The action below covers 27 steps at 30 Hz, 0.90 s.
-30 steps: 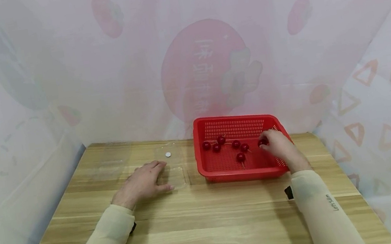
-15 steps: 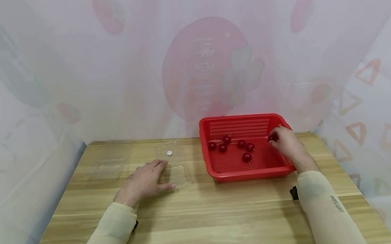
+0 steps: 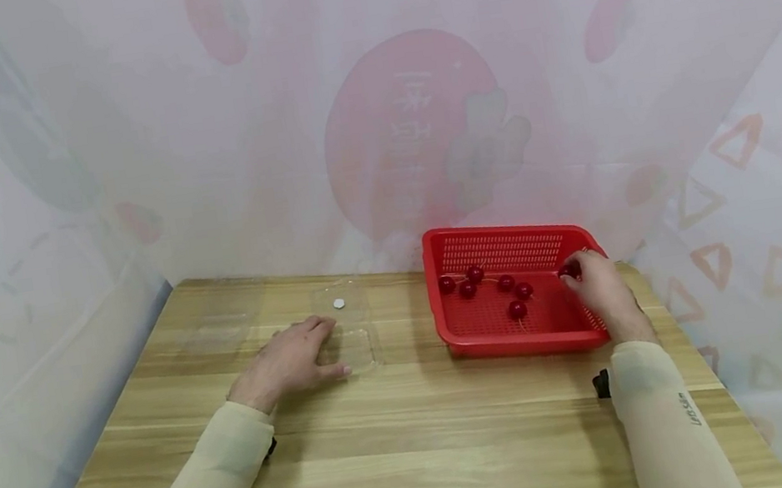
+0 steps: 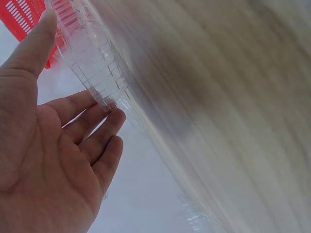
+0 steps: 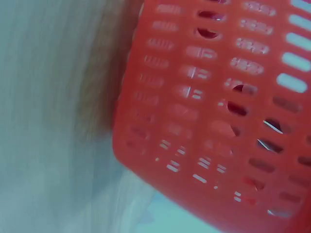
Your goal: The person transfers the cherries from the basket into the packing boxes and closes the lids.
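Head view forward-down — wrist views close — all share red basket [image 3: 527, 343]

Toward the back right of the counter [image 3: 406, 444] stands a basket [image 3: 527, 344]; a backdrop [image 3: 267, 127] hangs behind it and along both sides of the counter. In the basket lie six cherries [image 3: 468, 290]: three grouped at the left end, two next to each other around the middle, one in front of those. The right-hand grip [image 3: 602, 288] is over the basket's right end, with a seventh cherry [image 3: 566, 273] in it. Left of the basket and apart from it lies a container [image 3: 368, 344], a sticker [image 3: 338, 303] at its rear part. The left-hand grip [image 3: 286, 363] is at the container's left side, touching it. Near the counter's back left corner, faintly seen, lies a second container [image 3: 224, 324].
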Each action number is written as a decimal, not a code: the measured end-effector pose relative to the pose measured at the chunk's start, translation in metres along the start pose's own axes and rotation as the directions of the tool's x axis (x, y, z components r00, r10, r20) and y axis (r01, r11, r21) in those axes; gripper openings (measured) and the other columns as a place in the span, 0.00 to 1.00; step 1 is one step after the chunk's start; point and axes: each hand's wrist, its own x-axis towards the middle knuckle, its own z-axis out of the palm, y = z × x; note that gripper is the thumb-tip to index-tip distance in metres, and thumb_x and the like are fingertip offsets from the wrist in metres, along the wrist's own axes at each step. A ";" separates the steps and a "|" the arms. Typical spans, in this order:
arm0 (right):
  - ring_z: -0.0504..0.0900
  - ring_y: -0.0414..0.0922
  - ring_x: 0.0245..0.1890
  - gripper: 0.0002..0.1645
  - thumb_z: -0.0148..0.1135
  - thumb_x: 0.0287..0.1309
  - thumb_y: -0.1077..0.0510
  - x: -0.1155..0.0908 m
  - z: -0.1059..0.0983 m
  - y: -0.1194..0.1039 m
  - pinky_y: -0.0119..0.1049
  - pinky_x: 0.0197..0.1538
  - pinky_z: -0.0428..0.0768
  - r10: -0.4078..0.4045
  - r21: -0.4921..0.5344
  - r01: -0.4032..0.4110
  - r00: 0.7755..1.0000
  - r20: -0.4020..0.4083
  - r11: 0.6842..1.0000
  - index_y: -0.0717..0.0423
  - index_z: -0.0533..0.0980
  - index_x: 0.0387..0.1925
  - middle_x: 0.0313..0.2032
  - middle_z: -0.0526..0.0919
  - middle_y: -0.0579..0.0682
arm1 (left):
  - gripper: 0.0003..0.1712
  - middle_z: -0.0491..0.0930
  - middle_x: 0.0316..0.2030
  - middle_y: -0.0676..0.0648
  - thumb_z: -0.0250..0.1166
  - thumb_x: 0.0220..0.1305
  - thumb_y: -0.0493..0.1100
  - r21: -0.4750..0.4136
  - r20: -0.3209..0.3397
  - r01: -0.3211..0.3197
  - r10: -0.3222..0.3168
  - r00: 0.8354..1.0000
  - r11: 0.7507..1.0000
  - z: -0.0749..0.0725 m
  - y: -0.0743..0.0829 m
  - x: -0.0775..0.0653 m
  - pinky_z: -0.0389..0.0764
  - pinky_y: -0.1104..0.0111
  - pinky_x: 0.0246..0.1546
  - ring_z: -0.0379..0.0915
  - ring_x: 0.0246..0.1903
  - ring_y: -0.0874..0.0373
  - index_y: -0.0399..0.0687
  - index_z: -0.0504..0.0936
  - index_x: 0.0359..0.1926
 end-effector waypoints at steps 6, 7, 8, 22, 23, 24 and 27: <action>0.87 0.70 0.64 0.21 0.70 0.83 0.64 -0.002 0.004 -0.023 0.69 0.73 0.88 -0.042 0.023 0.042 0.999 0.000 0.999 0.73 0.82 0.67 0.62 0.87 0.75 | 0.57 0.72 0.86 0.29 0.77 0.78 0.68 -0.008 0.000 -0.005 0.005 1.000 1.000 0.002 0.004 0.002 0.74 0.31 0.86 0.72 0.84 0.26 0.34 0.69 0.88; 0.87 0.69 0.64 0.20 0.70 0.83 0.64 -0.002 0.005 -0.028 0.69 0.73 0.89 -0.045 0.031 0.045 0.999 0.004 0.998 0.73 0.82 0.67 0.62 0.87 0.74 | 0.57 0.72 0.86 0.29 0.77 0.78 0.68 -0.007 -0.002 -0.005 0.005 1.000 1.000 0.002 0.004 0.002 0.75 0.31 0.86 0.72 0.84 0.26 0.33 0.70 0.88; 0.87 0.69 0.64 0.20 0.70 0.83 0.63 -0.002 0.006 -0.033 0.68 0.73 0.88 -0.054 0.035 0.054 0.999 0.004 0.998 0.72 0.82 0.66 0.62 0.87 0.74 | 0.57 0.72 0.86 0.29 0.77 0.78 0.68 -0.007 -0.004 -0.003 0.003 1.000 1.000 0.002 0.005 0.001 0.75 0.30 0.85 0.72 0.83 0.26 0.33 0.70 0.88; 0.88 0.66 0.64 0.19 0.71 0.83 0.63 -0.009 0.020 -0.099 0.65 0.70 0.90 -0.179 0.054 0.181 0.983 -0.043 0.982 0.69 0.84 0.67 0.63 0.88 0.70 | 0.57 0.71 0.87 0.29 0.77 0.78 0.68 -0.015 -0.001 0.008 -0.008 1.000 1.000 0.002 0.007 -0.002 0.75 0.29 0.85 0.72 0.84 0.25 0.34 0.69 0.89; 0.88 0.66 0.64 0.19 0.71 0.83 0.63 -0.009 0.021 -0.103 0.65 0.70 0.90 -0.186 0.054 0.189 0.981 -0.046 0.981 0.69 0.84 0.67 0.64 0.88 0.70 | 0.57 0.71 0.87 0.29 0.77 0.78 0.68 -0.016 0.000 0.008 -0.008 1.000 1.000 0.002 0.007 -0.001 0.75 0.29 0.85 0.72 0.84 0.26 0.34 0.69 0.89; 0.88 0.66 0.64 0.19 0.71 0.83 0.62 -0.009 0.021 -0.107 0.65 0.70 0.90 -0.193 0.055 0.195 0.980 -0.047 0.979 0.69 0.84 0.67 0.64 0.88 0.69 | 0.57 0.71 0.87 0.29 0.77 0.78 0.68 -0.015 0.000 0.008 -0.008 1.000 1.000 0.003 0.006 -0.001 0.75 0.29 0.85 0.72 0.84 0.26 0.34 0.69 0.89; 0.88 0.65 0.65 0.19 0.71 0.83 0.62 -0.010 0.023 -0.119 0.64 0.71 0.90 -0.205 0.065 0.208 0.977 -0.048 0.976 0.68 0.84 0.67 0.65 0.88 0.68 | 0.57 0.71 0.86 0.29 0.77 0.78 0.68 -0.015 -0.003 0.005 -0.005 1.000 1.000 0.003 0.006 -0.002 0.75 0.30 0.84 0.72 0.83 0.25 0.33 0.69 0.88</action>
